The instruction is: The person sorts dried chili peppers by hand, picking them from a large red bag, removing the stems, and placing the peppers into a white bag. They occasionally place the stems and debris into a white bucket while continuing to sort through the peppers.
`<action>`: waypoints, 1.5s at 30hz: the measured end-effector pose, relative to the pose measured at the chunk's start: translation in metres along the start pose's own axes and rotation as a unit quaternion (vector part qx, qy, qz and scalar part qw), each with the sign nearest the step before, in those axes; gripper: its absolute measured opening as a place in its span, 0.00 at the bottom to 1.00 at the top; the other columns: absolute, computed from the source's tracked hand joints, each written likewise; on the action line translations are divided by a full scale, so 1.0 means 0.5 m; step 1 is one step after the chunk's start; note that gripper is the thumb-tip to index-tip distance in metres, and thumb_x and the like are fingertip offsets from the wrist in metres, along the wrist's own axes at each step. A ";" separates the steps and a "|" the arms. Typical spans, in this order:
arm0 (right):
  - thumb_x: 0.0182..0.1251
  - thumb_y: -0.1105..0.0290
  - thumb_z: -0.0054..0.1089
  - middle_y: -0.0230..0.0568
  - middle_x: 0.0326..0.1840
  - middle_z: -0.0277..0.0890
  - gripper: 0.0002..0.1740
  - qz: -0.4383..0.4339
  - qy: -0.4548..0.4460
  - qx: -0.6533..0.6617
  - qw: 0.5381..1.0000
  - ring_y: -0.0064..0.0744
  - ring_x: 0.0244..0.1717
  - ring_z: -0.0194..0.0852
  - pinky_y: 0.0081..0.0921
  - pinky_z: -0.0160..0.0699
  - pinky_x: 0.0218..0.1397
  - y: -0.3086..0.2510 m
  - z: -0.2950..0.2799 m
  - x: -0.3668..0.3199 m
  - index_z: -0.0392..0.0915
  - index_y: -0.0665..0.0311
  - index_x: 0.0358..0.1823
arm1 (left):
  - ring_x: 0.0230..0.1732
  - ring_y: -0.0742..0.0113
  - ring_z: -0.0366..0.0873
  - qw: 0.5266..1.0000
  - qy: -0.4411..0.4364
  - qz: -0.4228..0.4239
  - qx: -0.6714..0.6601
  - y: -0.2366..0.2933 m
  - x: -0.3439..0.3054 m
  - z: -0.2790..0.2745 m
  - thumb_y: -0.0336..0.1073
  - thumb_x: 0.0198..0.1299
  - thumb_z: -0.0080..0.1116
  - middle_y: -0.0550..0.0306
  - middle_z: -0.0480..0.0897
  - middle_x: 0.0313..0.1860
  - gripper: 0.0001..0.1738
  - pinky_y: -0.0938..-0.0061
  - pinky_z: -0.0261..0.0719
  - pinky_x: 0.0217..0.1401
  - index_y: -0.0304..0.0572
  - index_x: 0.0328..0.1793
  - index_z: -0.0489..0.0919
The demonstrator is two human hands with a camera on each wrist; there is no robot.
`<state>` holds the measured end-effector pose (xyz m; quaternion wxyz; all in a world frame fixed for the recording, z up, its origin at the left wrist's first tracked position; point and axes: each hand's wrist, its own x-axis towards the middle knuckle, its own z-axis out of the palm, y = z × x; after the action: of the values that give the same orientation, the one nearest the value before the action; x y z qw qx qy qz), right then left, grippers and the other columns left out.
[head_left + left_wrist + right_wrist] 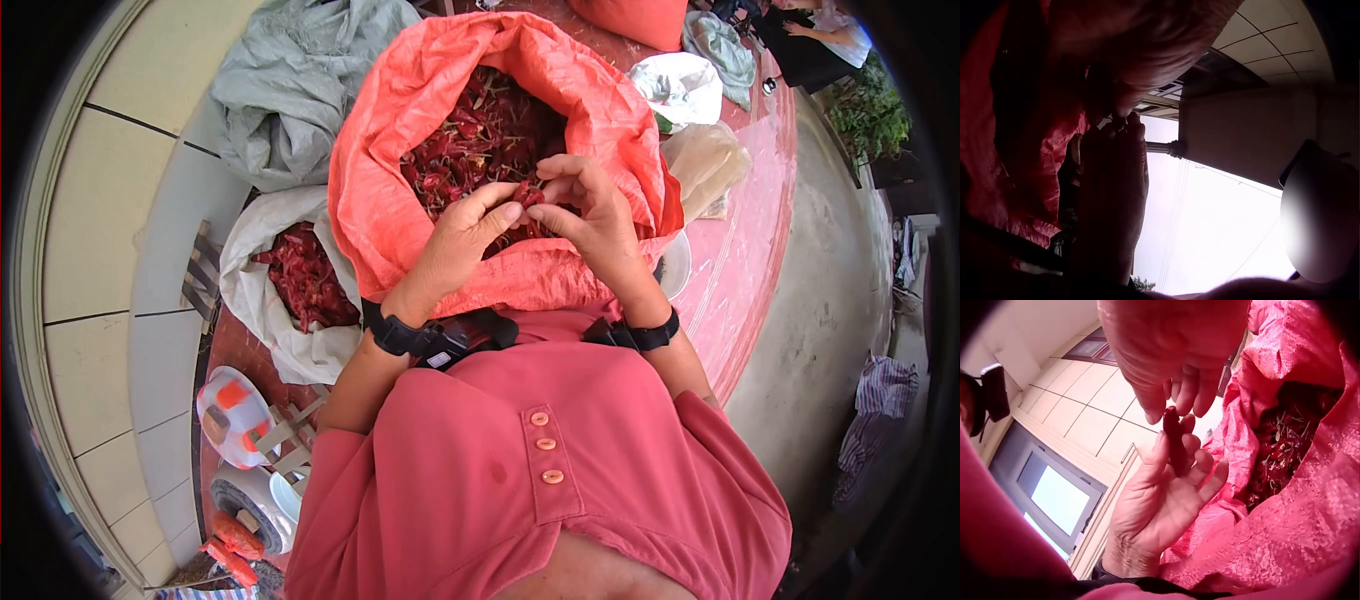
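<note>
A dark red, wrinkled chili pepper [1175, 440] stands upright between the two hands, above the mouth of a large red-orange woven sack [375, 130]. My left hand [465, 228] pinches it between thumb and fingers, with the palm showing in the right wrist view. From the other side, my right hand [595, 215] has its curled thumb and fingertips round the pepper's upper end. Many red chili peppers with pale stems [475, 135] fill the sack below. In the left wrist view both hands are in deep shadow and the pepper is hidden.
Left of the big sack, a white sack [250, 235] holds more red peppers [305, 275]. Grey sacking [290, 100] lies behind it. A pale basin [677, 265] and a beige bag [705, 160] are at the right. A patterned plastic bowl [235, 410] is at lower left.
</note>
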<state>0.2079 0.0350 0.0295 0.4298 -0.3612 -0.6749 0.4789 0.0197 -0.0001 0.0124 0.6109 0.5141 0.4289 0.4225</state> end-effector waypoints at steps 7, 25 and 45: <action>0.70 0.67 0.60 0.27 0.38 0.76 0.17 0.152 0.006 0.168 0.974 0.14 0.36 0.69 0.15 0.72 0.40 -0.018 -0.003 -0.004 0.75 0.65 0.56 | 0.52 0.72 0.77 0.995 0.053 0.044 0.069 0.011 -0.011 -0.002 0.36 0.70 0.54 0.58 0.79 0.52 0.19 0.77 0.73 0.57 0.34 0.62 0.73; 0.69 0.75 0.59 0.28 0.38 0.77 0.02 -0.003 -0.038 0.126 0.991 0.19 0.41 0.72 0.18 0.72 0.45 -0.008 0.019 -0.012 0.75 0.63 0.38 | 0.36 0.72 0.73 0.969 0.028 0.103 0.225 0.045 -0.017 -0.004 0.36 0.65 0.59 0.58 0.77 0.37 0.11 0.77 0.73 0.40 0.35 0.46 0.77; 0.73 0.71 0.53 0.41 0.42 0.79 0.03 0.114 0.028 0.422 0.899 0.24 0.37 0.80 0.27 0.85 0.46 -0.010 -0.028 -0.017 0.72 0.62 0.43 | 0.38 0.75 0.74 0.996 -0.013 0.038 0.083 0.027 -0.040 -0.029 0.31 0.63 0.61 0.63 0.77 0.35 0.07 0.78 0.74 0.43 0.36 0.43 0.78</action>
<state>0.2234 0.0308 0.0347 0.5034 -0.2337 -0.3512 0.7541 -0.0007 -0.0137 0.0259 0.5553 0.5842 0.4349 0.4016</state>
